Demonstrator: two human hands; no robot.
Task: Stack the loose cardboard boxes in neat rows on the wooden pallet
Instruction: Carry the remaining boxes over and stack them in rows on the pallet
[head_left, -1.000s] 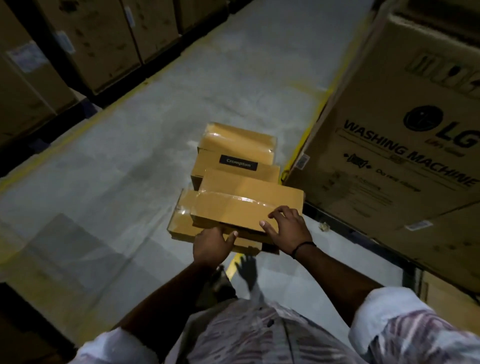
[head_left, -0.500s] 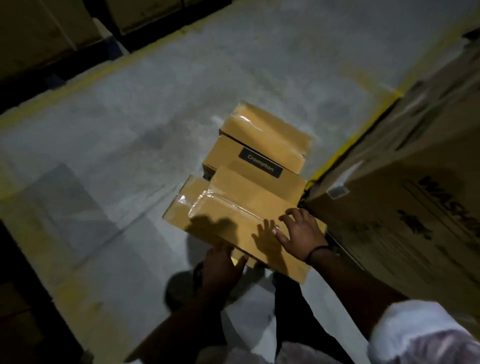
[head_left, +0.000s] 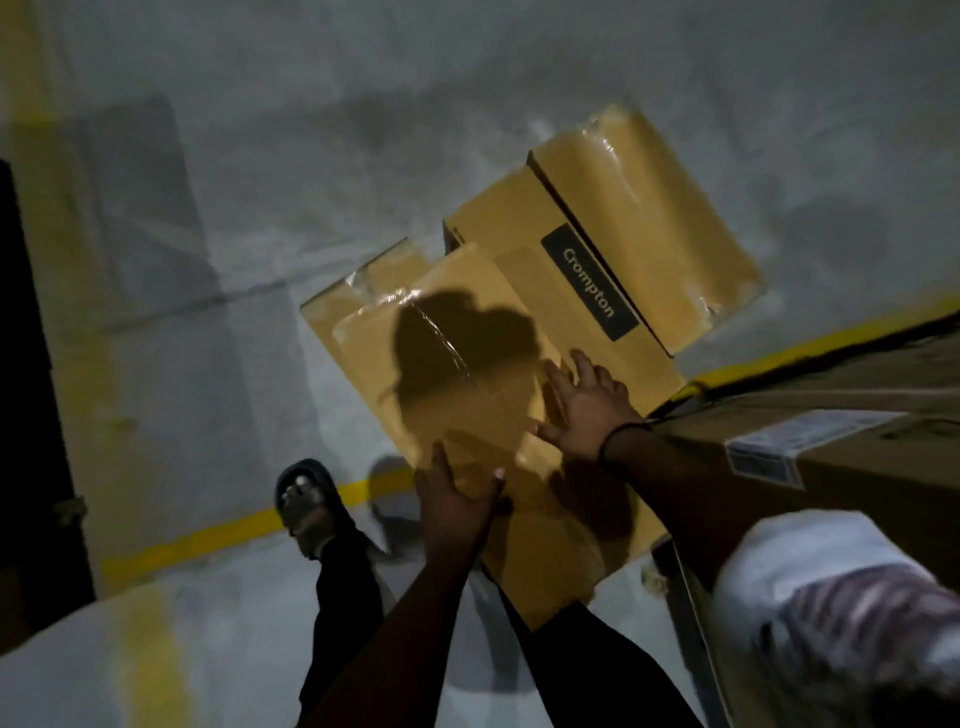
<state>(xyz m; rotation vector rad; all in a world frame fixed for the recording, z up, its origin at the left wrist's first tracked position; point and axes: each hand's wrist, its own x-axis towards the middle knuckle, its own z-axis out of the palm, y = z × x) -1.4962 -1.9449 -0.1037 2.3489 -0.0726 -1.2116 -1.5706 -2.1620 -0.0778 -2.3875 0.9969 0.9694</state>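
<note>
Several tan cardboard boxes lie together on the grey concrete floor. The nearest, top box (head_left: 457, 374) rests on a lower box (head_left: 363, 286) whose corner shows at the left. Behind them sit a box with a black Crompton label (head_left: 519, 234) and a far taped box (head_left: 649, 218). My left hand (head_left: 457, 499) touches the top box's near part, fingers straight and thumb spread. My right hand (head_left: 587, 405) lies flat on its right side with fingers spread. No wooden pallet is in view.
A large brown carton (head_left: 857, 467) with a white sticker stands close on the right. Yellow floor lines (head_left: 234, 530) run in front of and behind the boxes. My foot in a dark sandal (head_left: 306, 499) stands left of the hands. A dark edge (head_left: 26, 364) borders the far left.
The view has tipped down and closer over the boxes. The top box's near end has come toward me. My left hand went from its near edge onto its surface; my right hand stays flat.
</note>
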